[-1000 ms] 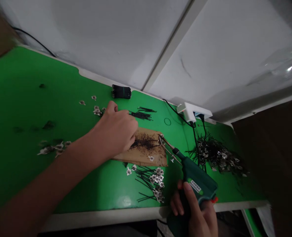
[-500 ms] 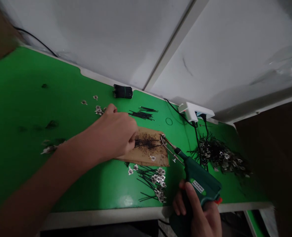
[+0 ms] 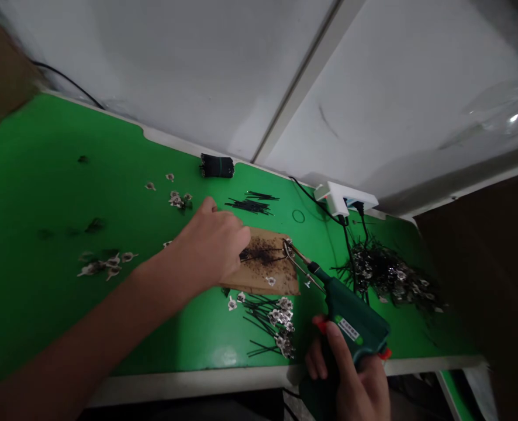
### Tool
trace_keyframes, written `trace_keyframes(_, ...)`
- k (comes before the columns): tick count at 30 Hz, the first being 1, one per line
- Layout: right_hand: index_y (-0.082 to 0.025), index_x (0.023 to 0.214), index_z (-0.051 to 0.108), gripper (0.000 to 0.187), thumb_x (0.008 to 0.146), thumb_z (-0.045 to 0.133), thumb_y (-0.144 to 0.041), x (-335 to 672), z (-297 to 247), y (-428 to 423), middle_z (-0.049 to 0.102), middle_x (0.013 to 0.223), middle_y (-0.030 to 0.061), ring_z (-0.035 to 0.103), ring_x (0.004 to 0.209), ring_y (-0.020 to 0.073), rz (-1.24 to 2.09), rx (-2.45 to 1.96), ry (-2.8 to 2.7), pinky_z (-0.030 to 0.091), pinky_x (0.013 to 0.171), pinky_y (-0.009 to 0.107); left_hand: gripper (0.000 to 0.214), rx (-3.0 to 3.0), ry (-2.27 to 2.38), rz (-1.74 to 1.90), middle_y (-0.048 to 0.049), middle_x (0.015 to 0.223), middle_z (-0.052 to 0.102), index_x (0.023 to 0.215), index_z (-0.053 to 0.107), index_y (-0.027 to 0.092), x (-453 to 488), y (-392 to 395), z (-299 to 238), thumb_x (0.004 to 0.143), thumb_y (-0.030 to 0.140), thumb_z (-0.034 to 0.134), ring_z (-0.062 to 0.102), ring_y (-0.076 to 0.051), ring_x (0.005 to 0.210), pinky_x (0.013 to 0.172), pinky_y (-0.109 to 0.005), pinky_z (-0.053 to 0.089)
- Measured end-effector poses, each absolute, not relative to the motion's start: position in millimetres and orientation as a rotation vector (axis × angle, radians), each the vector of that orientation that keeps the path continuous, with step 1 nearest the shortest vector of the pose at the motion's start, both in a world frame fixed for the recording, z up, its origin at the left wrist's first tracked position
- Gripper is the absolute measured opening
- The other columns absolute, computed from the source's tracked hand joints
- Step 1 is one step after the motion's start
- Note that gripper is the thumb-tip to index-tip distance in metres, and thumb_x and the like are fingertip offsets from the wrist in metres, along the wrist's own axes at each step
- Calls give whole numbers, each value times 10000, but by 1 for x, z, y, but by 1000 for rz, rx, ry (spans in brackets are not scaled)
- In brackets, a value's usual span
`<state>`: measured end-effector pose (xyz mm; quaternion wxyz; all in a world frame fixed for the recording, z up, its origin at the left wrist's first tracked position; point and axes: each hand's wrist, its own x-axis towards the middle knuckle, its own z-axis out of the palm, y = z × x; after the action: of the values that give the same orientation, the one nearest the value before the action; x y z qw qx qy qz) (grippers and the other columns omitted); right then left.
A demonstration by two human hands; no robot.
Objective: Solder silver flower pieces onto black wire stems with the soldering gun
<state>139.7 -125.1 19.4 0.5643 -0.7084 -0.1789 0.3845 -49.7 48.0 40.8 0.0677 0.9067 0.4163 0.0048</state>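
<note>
At centre frame, the left hand (image 3: 213,245) has slid a bit to the right vs. 1 s ago. Its thumb is now clear of the small metal pieces (image 3: 178,200) it was nearly touching, and its knuckles sit over the left edge of the cardboard scrap (image 3: 265,280). The black wire (image 3: 263,253) running from its fingers is laid across the scorched patch, w/ its far end at the tip of the soldering gun (image 3: 355,330). The tip itself has barely moved and is at the scrap's upper right corner, so wire and tip meet at the same spot as before. Judging by that, the join is being held steady, not re-set.

Left grip: fingers curled in tight, pinching the wire. The fingertips are mostly hidden behind the hand, so the exact pinch isn't visible.

Right grip: the right hand (image 3: 353,383), lower right of frame, is clenched round the gun's handle, forefinger up along the body. A red part shows by that finger now, which wasn't visible 1 s ago.

Around them on the green table (image 3: 44,193):
- Just below the scrap is a loose heap of wires w/ metal ends (image 3: 276,318).
- At right is a bigger tangle (image 3: 386,272).
- A white power strip (image 3: 342,197) lies near the wall.
- A wire bundle (image 3: 216,166) lies at upper centre.
</note>
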Motion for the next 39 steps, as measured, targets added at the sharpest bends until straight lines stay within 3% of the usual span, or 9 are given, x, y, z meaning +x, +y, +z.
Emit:
trace_keyframes(9, -166, 867, 665, 351, 763, 835, -455, 139, 21, -127, 514, 590, -59, 430, 466, 71, 926, -1670, -449, 375, 455, 226, 120, 2697, 1227, 100, -77, 741, 691, 698, 662, 161, -53, 55, 37, 749, 148, 554, 649, -234, 710, 600, -316, 381)
trace_keyframes(15, -159, 868, 670, 362, 765, 833, -464, 140, 20, -128, 540, 595, -46, 434, 468, 73, 926, -1674, -454, 370, 456, 226, 133, 2580, 1110, 375, -30, 754, 687, 775, 680, 175, -34, 63, 27, 808, 110, 569, 625, -191, 695, 631, -296, 404)
trace_keyframes(19, -163, 895, 666, 372, 766, 825, -474, 140, 18, -130, 510, 550, -56, 431, 464, 83, 936, -1662, -417, 369, 456, 228, 181, 2596, 976, 361, -50, 869, 697, 837, 715, 164, -19, 63, 14, 898, 104, 556, 660, -208, 841, 721, -300, 461)
trace_keyframes(24, -175, 872, 659, 376, 742, 842, -478, 141, 15, -129, 537, 562, -39, 437, 463, 87, 932, -1637, -414, 382, 456, 235, 248, 2592, 1010, 359, -70, 901, 683, 881, 750, 152, -10, 62, 8, 979, 165, 523, 659, -216, 867, 770, -320, 491)
trace_keyframes(28, -171, 871, 679, 406, 731, 843, -515, 144, 10, -130, 517, 498, -37, 422, 416, 91, 944, -1625, -408, 372, 427, 237, 255, 2605, 984, 320, -78, 903, 681, 937, 770, 155, -2, 64, 9, 985, 155, 520, 663, -228, 882, 775, -332, 499)
trace_keyframes(39, -160, 831, 686, 419, 723, 837, -535, 151, -2, -134, 531, 472, -26, 429, 351, 98, 969, -1534, -410, 377, 360, 236, 249, 2561, 1053, 369, -78, 852, 690, 869, 772, 132, 9, 64, 7, 967, 137, 544, 673, -217, 830, 721, -311, 492)
